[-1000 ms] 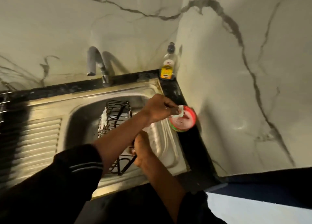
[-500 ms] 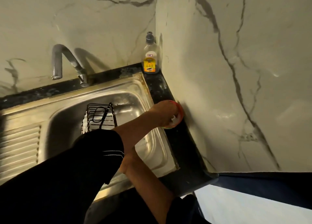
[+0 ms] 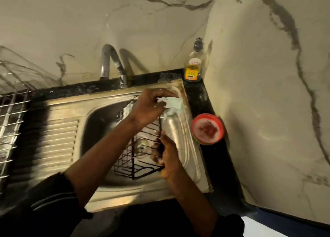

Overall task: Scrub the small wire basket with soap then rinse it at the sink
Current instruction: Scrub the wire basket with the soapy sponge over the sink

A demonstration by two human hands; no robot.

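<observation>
One small wire basket (image 3: 141,156), black, is held tilted over the bowl of one stainless sink (image 3: 59,142), its far end up near the sink's back rim. Two hands in view. The right hand (image 3: 167,158) has its grip closed around the basket's right edge wire, near the front corner. The left hand (image 3: 151,108) reaches across above the basket's far end, its grip closed on one pale, foamy scrub pad (image 3: 172,106), which sits against the upper wires; white suds cling to the wires just left of that hand. Both forearms are bare, with dark sleeves pushed up at the elbows.

One curved metal tap (image 3: 110,65) stands behind the sink, its spout over the back rim; no water stream can be made out. One clear bottle (image 3: 194,65) with a grey cap stands in the corner of the black tabletop (image 3: 200,100), holding yellow liquid low down; it carries a white label above and a yellow label below, the print too small to read. One round red-rimmed soap tub (image 3: 207,129) lies open on the tabletop just right of the sink, near the wall, with pale paste around a reddish centre. One wire rack (image 3: 10,122) shows at the left edge.
</observation>
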